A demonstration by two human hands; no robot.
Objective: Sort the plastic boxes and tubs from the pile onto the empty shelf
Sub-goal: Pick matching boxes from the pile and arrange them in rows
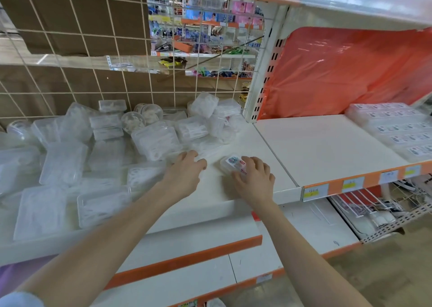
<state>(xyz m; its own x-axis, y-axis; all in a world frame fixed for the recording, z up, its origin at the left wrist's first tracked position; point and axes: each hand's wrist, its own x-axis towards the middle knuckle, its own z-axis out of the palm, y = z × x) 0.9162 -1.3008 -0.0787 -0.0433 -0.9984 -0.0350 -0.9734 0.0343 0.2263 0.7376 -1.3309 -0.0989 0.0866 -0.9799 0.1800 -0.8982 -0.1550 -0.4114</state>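
Pile [105,147] of clear plastic boxes and tubs lies on a white shelf [219,189]; a small box [232,164] with a coloured label sits just right of the pile; right hand [253,180] holds this box, fingers curled over it; left hand [187,173] rests at the pile's right edge, fingers bent; whether it grips anything cannot be told; a second shelf [327,147] adjoins further right of the pile; wire grid [70,49] stands behind the pile.

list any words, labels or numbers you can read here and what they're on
No text reads clearly.
Sticker on the small box held by the right hand: coloured print, blurred.
Shelf-edge price tags: yellow and white, too small.
Labels on the stacked boxes at right: too small.
Background packages: blurred.
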